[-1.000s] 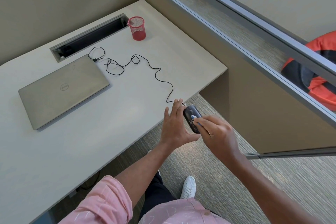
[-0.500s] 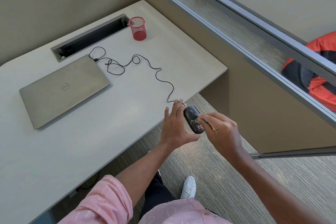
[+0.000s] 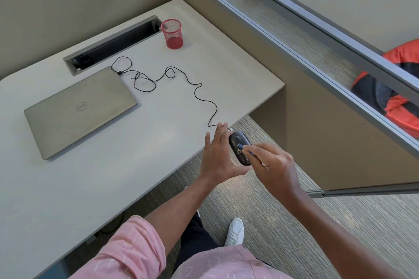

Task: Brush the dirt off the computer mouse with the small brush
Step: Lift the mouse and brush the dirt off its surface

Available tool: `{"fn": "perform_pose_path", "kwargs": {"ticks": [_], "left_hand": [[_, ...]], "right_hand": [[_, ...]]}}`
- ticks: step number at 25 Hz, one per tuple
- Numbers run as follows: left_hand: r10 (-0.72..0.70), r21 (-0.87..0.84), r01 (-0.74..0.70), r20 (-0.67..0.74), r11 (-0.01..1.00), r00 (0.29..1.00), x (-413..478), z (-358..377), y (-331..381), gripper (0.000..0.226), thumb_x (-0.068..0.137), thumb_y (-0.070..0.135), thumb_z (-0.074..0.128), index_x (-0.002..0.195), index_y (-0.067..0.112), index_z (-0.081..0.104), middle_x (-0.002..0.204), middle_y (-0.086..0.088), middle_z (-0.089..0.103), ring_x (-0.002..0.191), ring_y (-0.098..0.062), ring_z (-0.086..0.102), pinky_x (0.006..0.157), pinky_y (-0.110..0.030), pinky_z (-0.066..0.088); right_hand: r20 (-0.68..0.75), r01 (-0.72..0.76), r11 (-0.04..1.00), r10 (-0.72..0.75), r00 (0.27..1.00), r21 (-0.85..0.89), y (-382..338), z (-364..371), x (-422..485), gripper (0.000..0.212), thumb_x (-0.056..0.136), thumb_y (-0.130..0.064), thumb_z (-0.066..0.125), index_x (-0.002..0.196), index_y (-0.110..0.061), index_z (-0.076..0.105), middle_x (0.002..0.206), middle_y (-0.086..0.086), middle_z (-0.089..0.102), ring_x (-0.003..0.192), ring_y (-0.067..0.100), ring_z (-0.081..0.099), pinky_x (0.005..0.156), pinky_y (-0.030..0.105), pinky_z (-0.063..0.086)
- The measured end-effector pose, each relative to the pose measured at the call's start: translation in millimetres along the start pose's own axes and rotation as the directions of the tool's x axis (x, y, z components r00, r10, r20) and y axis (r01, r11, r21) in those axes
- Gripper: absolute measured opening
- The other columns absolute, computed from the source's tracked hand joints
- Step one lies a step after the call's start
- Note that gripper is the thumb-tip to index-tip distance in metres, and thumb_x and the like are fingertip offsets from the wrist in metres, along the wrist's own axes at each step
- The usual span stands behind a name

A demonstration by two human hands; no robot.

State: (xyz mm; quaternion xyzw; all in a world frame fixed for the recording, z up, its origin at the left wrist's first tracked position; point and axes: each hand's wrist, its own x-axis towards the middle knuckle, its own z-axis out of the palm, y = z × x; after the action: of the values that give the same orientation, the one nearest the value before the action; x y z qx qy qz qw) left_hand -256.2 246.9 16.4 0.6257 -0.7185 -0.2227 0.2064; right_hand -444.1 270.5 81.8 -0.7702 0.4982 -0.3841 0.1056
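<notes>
A black wired computer mouse, speckled with light dirt on its near half, is held in the air just past the desk's front edge. My left hand grips it, fingers stretched along its left side and thumb hooked under its near end. My right hand pinches a small brush with a blue handle. The brush tip touches the middle of the mouse's top. Most of the brush is hidden inside my fingers. The mouse cable snakes back across the desk.
On the pale desk lie a closed grey laptop, a red mesh cup and a cable slot. A glass partition runs along the right, with an orange-and-black bag behind it. A white shoe stands on the carpet.
My right hand drew the brush back to the right off the mouse, then pushed it forward onto the mouse's top again. My left hand and the mouse stayed in place.
</notes>
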Motion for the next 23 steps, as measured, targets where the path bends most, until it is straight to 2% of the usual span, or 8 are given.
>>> {"fn": "perform_pose_path", "kwargs": {"ticks": [4,6,9,12,14,18,23], "left_hand": [[0.014,0.006,-0.014,-0.006,1.0,1.0,1,-1,1,0.126,0.066,0.079,0.081,0.161,0.01,0.035,0.182,-0.005,0.025,0.173,-0.022,0.011,0.138,-0.062,0.014],[0.012,-0.005,-0.012,-0.001,1.0,1.0,2,-1,1,0.126,0.066,0.079,0.078,0.162,0.009,0.034,0.183,-0.006,0.024,0.173,-0.021,0.01,0.138,-0.063,0.014],[0.013,-0.016,-0.013,0.003,1.0,1.0,3,1,-1,0.126,0.067,0.074,0.084,0.162,0.006,0.036,0.183,-0.006,0.021,0.174,-0.021,0.007,0.138,-0.063,0.012],[0.019,-0.039,-0.019,-0.012,0.999,1.0,2,2,-2,0.125,0.068,0.085,0.068,0.16,0.005,0.04,0.184,-0.006,0.021,0.174,-0.021,0.007,0.14,-0.058,0.005],[0.016,-0.053,-0.018,-0.022,0.998,1.0,2,3,-2,0.121,0.069,0.083,0.064,0.159,0.006,0.041,0.184,-0.005,0.02,0.174,-0.02,0.006,0.14,-0.059,0.005],[-0.004,-0.042,0.003,-0.026,0.999,1.0,1,5,-5,0.119,0.068,0.082,0.063,0.159,0.008,0.041,0.184,-0.003,0.02,0.174,-0.019,0.006,0.139,-0.061,0.007],[0.001,-0.003,-0.001,-0.016,1.0,1.0,1,6,-7,0.128,0.067,0.083,0.075,0.162,0.006,0.036,0.184,-0.005,0.019,0.174,-0.02,0.006,0.139,-0.062,0.009]], "right_hand": [[-0.012,0.005,1.0,-0.005,1.0,-0.01,7,2,7,0.013,0.09,0.005,0.09,0.102,0.001,0.088,0.095,0.013,0.085,0.076,0.032,0.082,0.061,0.048,0.067],[-0.002,0.029,0.999,-0.029,1.0,-0.029,7,4,3,0.008,0.093,0.0,0.088,0.101,-0.001,0.088,0.094,0.011,0.085,0.075,0.029,0.081,0.059,0.045,0.066],[0.02,0.076,0.996,-0.075,0.997,-0.042,4,8,-8,0.007,0.095,-0.006,0.085,0.1,-0.004,0.088,0.094,0.008,0.084,0.078,0.026,0.081,0.061,0.04,0.066],[0.045,0.096,0.993,-0.093,0.995,-0.068,0,12,-16,0.008,0.094,-0.003,0.088,0.101,-0.007,0.088,0.095,0.005,0.084,0.082,0.023,0.081,0.064,0.036,0.065],[0.061,0.121,0.99,-0.116,0.991,-0.074,-2,13,-19,0.007,0.097,-0.008,0.084,0.103,-0.008,0.088,0.096,0.004,0.084,0.084,0.022,0.08,0.066,0.033,0.064],[0.064,0.132,0.99,-0.129,0.99,-0.054,-4,12,-18,0.008,0.098,-0.008,0.083,0.104,-0.008,0.088,0.097,0.004,0.084,0.086,0.02,0.08,0.066,0.033,0.064],[0.018,0.119,0.99,-0.118,0.993,-0.071,0,10,-10,0.007,0.096,-0.008,0.085,0.101,-0.008,0.088,0.096,0.004,0.084,0.086,0.02,0.081,0.065,0.034,0.065]]}}
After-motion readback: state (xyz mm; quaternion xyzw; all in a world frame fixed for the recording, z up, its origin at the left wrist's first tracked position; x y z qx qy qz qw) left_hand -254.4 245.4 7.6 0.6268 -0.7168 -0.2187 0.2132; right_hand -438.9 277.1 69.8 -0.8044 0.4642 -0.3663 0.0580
